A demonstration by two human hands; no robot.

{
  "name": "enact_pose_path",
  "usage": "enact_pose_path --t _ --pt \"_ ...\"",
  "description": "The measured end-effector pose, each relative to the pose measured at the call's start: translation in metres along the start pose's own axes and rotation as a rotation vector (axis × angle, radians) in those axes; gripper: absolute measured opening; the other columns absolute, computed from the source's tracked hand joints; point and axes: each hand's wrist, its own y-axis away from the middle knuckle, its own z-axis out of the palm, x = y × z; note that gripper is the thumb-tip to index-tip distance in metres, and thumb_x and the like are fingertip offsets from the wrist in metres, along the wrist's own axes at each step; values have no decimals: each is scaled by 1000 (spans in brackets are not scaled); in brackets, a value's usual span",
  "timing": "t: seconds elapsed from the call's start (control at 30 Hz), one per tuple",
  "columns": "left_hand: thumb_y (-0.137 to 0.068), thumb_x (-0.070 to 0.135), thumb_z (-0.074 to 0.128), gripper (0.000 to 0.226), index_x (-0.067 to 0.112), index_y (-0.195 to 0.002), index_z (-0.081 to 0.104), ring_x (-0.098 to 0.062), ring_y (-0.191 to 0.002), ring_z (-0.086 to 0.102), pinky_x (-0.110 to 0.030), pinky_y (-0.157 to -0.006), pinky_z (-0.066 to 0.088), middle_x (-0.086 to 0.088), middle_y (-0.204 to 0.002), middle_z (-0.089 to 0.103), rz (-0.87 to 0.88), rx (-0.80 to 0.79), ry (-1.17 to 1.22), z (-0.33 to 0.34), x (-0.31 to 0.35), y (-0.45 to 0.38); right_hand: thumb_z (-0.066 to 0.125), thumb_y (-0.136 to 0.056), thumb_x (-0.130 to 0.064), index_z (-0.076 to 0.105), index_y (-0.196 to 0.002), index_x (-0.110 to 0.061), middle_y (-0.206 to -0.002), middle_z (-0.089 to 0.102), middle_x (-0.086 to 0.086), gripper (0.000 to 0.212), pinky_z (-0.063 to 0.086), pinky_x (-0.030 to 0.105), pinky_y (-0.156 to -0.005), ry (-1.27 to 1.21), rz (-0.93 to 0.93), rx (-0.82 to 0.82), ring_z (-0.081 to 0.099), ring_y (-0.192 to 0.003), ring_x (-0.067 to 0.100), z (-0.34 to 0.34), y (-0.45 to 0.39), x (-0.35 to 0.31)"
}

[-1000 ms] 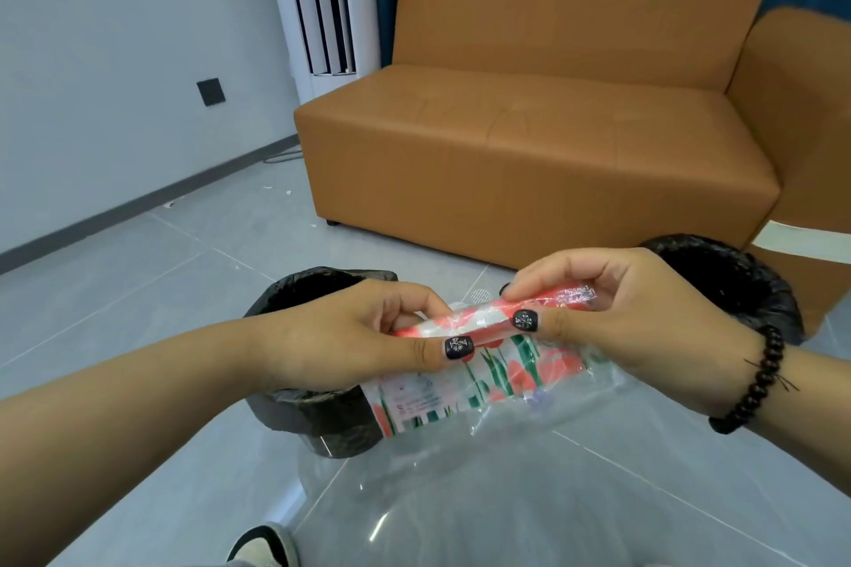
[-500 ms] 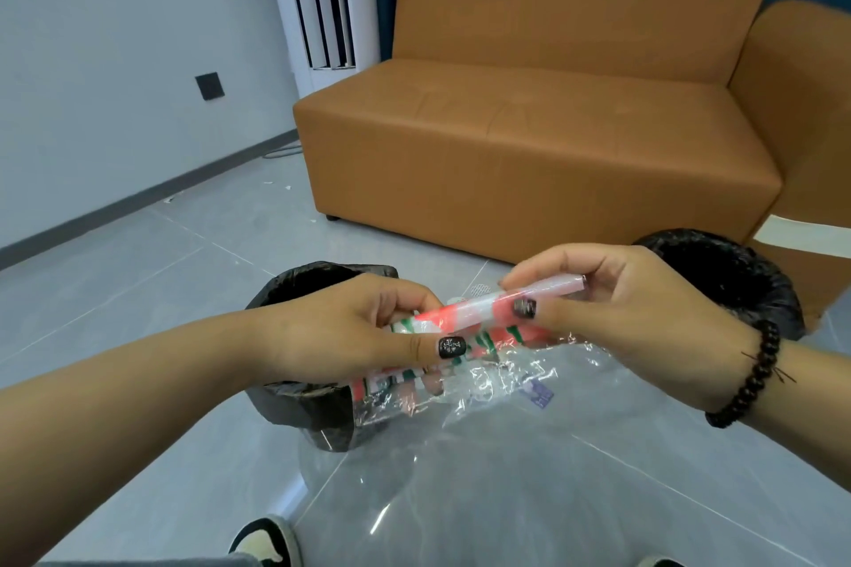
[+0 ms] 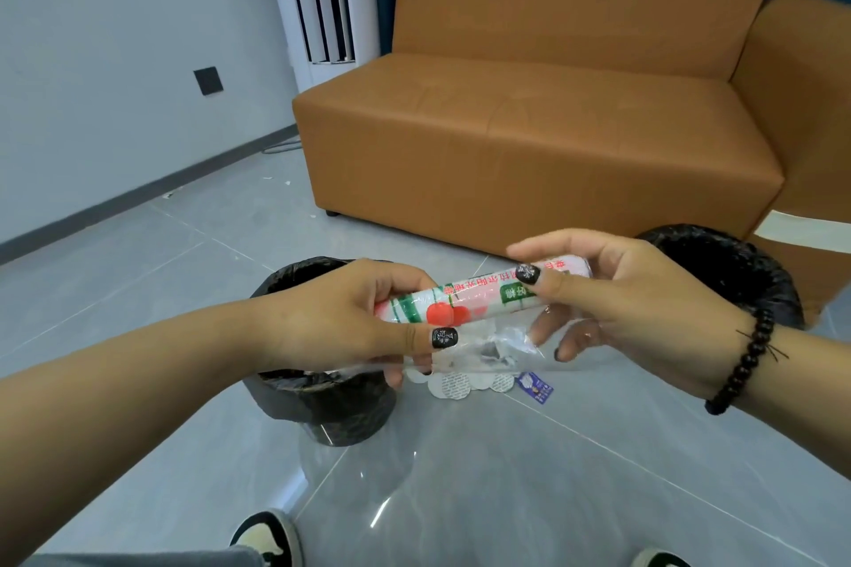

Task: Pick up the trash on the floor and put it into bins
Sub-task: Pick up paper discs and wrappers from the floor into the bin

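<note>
Wrapper (image 3: 479, 297), rolled, in both hands' (image 3: 350, 318) (image 3: 635, 304) grip above bins (image 3: 322, 401).

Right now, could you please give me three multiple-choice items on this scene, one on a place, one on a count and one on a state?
1. Where does the left bin stand?
A. On the sofa
B. On the floor, beneath the left hand
C. Against the white wall

2. How many black-lined bins show?
A. One
B. Two
C. Three

3. What state is the printed plastic wrapper in?
A. Rolled into a tube, held at both ends
B. Lying flat on the floor
C. Already inside a bin

Key: 1 B, the bin sits on the grey floor under the left hand. 2 B, a second bin shows behind the right hand. 3 A, each hand has its grip on one end of the rolled wrapper, clear film hanging below.
</note>
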Motion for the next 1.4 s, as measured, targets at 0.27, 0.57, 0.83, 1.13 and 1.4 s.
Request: enact_pose_path --t 0.27,0.57,0.83,1.13,1.4 --pt "-92 21 59 8 14 -95 59 -17 -56 62 -31 -60 43 0 -75 69 -22 -71 10 1 -3 1 65 -75 14 75 -79 -11 -88 73 12 27 57 26 -69 114 -85 -27 69 -76 23 -4 -2 1" --pt "-90 31 62 22 11 -97 58 -16 -53 60 -21 -54 41 -1 -77 66 -18 -107 83 -4 -8 -5 63 -76 15 75 -70 -5 -88 72 5 24 55 20 -65 80 -111 62 68 -78 17 -2 -7 7" --pt "-86 7 64 19 5 -104 57 -9 -52 56 -17 -49 49 -9 -73 69 -147 106 486 -36 -30 -12 71 -71 12 75 -58 -23 -85 72 -13 38 52 14 -67 247 -147 204 65 -82 3 -4 -20 19" --pt "-80 7 70 22 21 -92 58 -25 -77 68 -37 -72 56 -3 -86 72 -258 497 -382 -82 -95 -18 69 -75 -6 73 -76 -28 -103 66 -3 23 52 22 -55 503 103 108 63 -94 2 10 -27 56" --pt "-81 13 64 17 15 -93 52 -25 -75 49 -28 -54 38 -3 -79 57 -264 407 -885 -92 -133 -45 68 -77 -16 71 -76 -32 -101 61 -11 16 51 17 -75 639 64 -48 60 -89 -6 25 -26 60"
